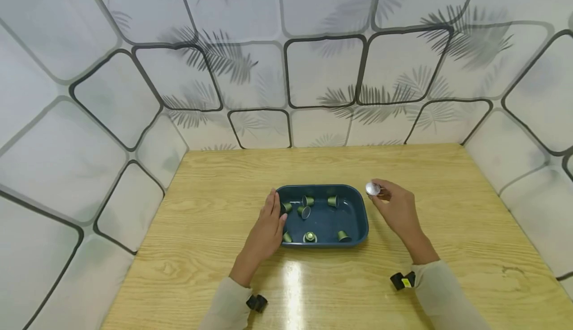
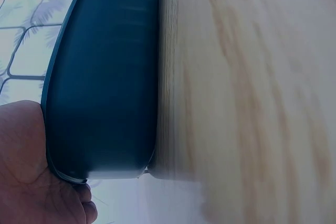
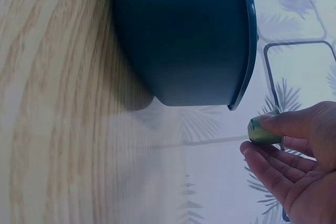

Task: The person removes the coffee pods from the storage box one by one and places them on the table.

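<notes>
The left hand [image 1: 261,231] lies along the left end of the blue tray [image 1: 324,245], its fingers straight and touching the rim. Between the hands, loose capsules [image 1: 306,213] lie in the tray, pointing various ways. The right hand [image 1: 400,210] pinches a green capsule [image 3: 261,131] between thumb and fingertips — just right of the tray, above the table [image 1: 224,180] — silver lid up, narrow end down, long axis roughly upright.

No legible text, brands, numbers or signs in any of the three views. Only label candidate: small bright-yellow patch [image 1: 406,282] on the black, boxy wrist-mounted device [image 1: 396,281] at the cuff of the beige fabric right sleeve [image 1: 443,290], head view. Too small to make out any print.
</notes>
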